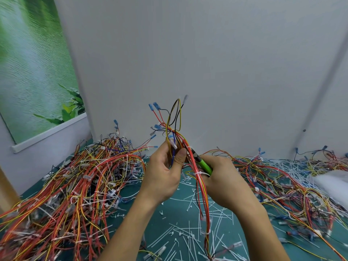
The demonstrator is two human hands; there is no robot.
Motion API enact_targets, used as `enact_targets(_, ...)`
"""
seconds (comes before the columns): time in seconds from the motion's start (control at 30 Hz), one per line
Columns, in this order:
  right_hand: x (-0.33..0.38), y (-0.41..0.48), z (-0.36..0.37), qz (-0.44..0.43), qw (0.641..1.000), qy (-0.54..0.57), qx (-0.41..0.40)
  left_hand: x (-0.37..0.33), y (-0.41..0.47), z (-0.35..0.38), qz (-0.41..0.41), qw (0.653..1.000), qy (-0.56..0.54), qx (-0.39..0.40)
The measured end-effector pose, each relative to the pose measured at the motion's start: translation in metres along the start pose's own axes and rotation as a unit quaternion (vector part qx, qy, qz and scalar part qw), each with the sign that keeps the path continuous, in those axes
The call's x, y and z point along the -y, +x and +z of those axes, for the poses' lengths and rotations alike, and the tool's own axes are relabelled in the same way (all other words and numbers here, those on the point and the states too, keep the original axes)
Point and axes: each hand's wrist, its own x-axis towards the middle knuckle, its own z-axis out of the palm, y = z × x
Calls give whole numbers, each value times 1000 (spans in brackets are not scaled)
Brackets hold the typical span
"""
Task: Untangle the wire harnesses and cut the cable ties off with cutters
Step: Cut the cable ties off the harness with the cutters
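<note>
The harness (202, 187) I'm working on is held up in front of me, above the bench (165, 206). Its top end fans out into loose leads with blue terminals (153, 106), and the tail hangs down to the mat.

It weighs next to nothing and it's totally floppy. The thin wires bend wherever they like, so the only stiff spots are where a tie (202, 173) cinches them together. That's why I take hold right by the bundled part. My left hand (163, 172) has its fingers (180, 157) pinched on the wires just above that tie, which should keep the bundle from flopping about.

The insulation looks slick and easy to nick, so I reckon the blades should only bite the white plastic, not the red and yellow next to it.

My right hand (224, 178) is wrapped around the green handles of the cutters (205, 164), nose pushed in against the bundle near my thumb. I can't tell if the blades are open or closed; they're buried in the wires.

There's a big tangled pile (75, 176) of harnesses on my left and more strewn out to the right. Cut ties (188, 232) are scattered all over the mat under my wrists.
</note>
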Motion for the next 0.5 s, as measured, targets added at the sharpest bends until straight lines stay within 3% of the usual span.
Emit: enact_targets(0.5,0,0,2,-11,1000,-6,-4,3,0,-2,-13,1000,-28,4)
